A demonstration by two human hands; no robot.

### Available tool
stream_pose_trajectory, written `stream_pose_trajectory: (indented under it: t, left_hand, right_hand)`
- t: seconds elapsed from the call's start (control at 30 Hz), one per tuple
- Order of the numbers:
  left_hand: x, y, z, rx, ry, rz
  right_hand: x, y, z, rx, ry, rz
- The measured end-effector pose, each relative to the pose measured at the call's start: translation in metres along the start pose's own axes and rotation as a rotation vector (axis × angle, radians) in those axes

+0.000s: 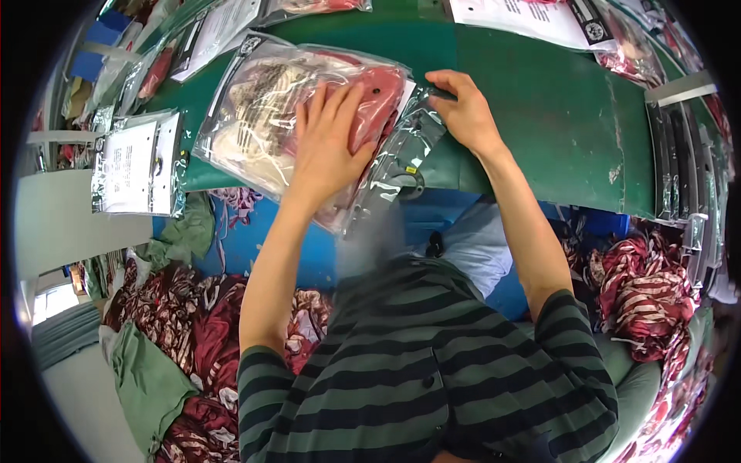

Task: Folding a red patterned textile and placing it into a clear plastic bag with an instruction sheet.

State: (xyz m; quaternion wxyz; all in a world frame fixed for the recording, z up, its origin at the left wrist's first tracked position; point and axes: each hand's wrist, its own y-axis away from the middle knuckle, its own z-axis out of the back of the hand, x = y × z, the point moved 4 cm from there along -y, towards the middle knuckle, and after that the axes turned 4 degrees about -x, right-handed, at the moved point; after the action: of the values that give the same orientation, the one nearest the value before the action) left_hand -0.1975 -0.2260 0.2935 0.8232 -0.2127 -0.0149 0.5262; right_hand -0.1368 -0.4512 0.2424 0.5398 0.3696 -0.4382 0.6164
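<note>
Left hand (pixel 328 147) flat, pressing bag (pixel 301 123) on table (pixel 540 116); right hand (pixel 463 112) pinching bag's flap (pixel 409 143): best smoothed before sealing.

The scene is being viewed from a single fisheye camera worn on the head, looking steeply down and forward. The green worktop (pixel 540 116) is being seen close below, across the upper part of the picture, its straight edges being bent toward the rim. The striped shirt (pixel 424 378) is being taken in at the lower edge, with both forearms reaching up into the middle. Heaps of patterned fabric (pixel 193 324) are being shown below the worktop at left and right.
</note>
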Motion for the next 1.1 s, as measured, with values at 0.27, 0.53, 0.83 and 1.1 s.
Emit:
stream_pose_trajectory:
  t: [0.27, 0.53, 0.83, 1.1]
  left_hand:
    - [-0.015, 0.028, 0.013, 0.053, -0.152, 0.025]
    - [0.005, 0.05, 0.014, 0.088, 0.0, -0.036]
    - [0.017, 0.013, 0.054, 0.297, 0.319, 0.032]
    - [0.018, 0.018, 0.018, 0.155, 0.128, -0.132]
  right_hand:
    - [0.007, 0.039, 0.004, 0.071, 0.227, 0.548]
    - [0.033, 0.037, -0.009, 0.045, 0.511, 0.905]
    - [0.054, 0.053, -0.015, 0.193, 0.522, 0.987]
    - [0.078, 0.036, -0.027, 0.253, 0.529, 0.974]
